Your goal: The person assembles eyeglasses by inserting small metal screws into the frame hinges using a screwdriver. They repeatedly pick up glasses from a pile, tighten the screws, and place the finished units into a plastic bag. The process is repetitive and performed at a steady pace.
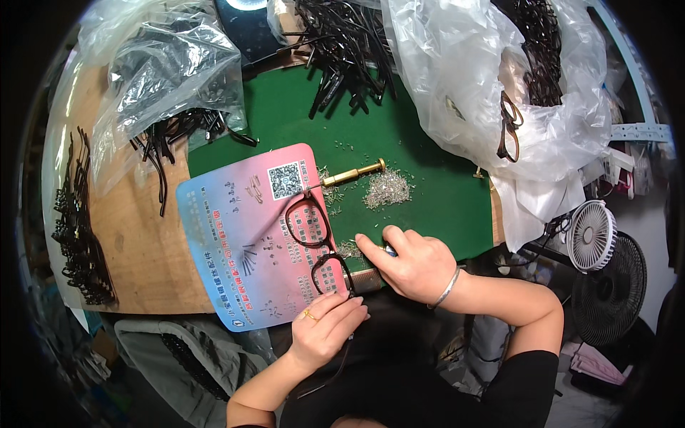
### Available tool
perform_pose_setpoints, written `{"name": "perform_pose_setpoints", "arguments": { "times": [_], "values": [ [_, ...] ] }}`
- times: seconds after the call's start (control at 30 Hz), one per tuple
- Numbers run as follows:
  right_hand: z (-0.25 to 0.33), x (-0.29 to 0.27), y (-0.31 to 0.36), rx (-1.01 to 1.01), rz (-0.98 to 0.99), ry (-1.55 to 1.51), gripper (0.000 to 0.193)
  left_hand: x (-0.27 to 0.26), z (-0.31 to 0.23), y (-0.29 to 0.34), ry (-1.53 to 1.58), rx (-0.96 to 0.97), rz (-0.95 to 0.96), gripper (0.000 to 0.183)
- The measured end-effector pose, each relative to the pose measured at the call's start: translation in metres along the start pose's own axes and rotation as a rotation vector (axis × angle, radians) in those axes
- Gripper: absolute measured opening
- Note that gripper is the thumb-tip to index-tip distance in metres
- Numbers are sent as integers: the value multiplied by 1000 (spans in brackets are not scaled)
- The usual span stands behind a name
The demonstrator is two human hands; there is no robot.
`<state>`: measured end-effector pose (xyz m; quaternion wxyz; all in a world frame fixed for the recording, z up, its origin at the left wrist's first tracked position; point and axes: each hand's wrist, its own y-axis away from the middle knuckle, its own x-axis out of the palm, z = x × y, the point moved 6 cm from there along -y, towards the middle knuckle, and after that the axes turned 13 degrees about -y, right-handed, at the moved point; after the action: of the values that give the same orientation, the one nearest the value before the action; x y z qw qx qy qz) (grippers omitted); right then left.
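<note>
Dark tortoise-brown eyeglass frames [330,255] lie over the right edge of a pink-and-blue printed mat [235,250]. My left hand [328,328] is closed on their near end, and a thin dark strip hangs below it. Across the far end of the frames points a brass-handled screwdriver [353,174], resting on the green work surface. My right hand [410,264] is curled just right of the frames, index finger reaching toward a small scatter of screws [348,250]. A bit of blue shows under its fingers; what it grips is mostly hidden.
A heap of tiny silver screws [387,190] sits on the green mat [278,107]. Dark eyeglass temples [346,57] are piled at the back. Plastic bags [464,78] with more frame parts stand right and left. Two fans [592,235] are at far right.
</note>
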<state>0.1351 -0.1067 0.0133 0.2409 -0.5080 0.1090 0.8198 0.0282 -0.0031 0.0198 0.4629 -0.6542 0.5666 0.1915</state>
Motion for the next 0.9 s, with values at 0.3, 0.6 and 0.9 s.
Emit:
{"name": "perform_pose_setpoints", "arguments": {
  "times": [0.3,0.6,0.9],
  "values": [
    [-2,0,-3,53,68,-62,42,-4,18,7,-110,-7,12,21],
    [-11,-4,5,49,-32,-213,46,-2,15,-2,-189,-61,60,22],
    [-15,1,8,15,152,-604,38,1,26,-3,-103,16,-6,25]
  ]
}}
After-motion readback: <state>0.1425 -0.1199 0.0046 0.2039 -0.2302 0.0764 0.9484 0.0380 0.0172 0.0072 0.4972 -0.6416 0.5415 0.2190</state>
